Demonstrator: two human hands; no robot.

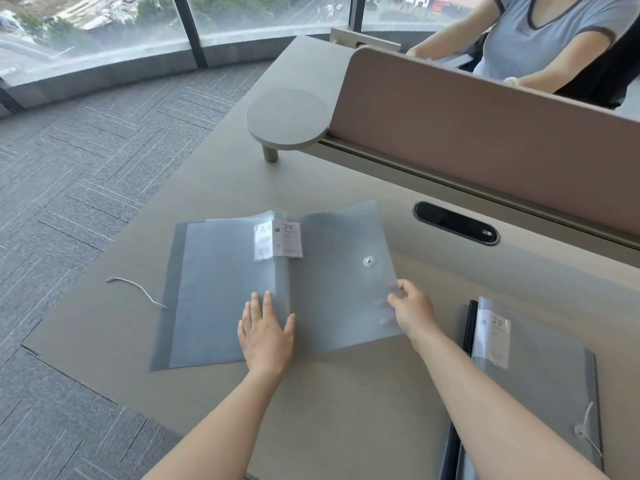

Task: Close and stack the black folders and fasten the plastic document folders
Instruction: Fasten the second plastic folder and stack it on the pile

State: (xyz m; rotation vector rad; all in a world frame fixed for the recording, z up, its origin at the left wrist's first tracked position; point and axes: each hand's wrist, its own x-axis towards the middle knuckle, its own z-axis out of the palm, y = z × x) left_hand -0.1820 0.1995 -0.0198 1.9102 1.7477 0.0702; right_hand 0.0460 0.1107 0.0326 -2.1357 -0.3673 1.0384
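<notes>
The left hand [265, 332] lies flat, fingers spread, pinning the plastic document folder [221, 289] near the desk's [346, 403] left edge; the right hand [412, 311] pinches its flap [346, 271] to close it.

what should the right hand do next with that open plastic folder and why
Probably swing the lifted cover leftward to close it. The right hand pinches the translucent folder cover's edge, the left hand is flat by the spine, and the string lies loose, unfastened.
</notes>
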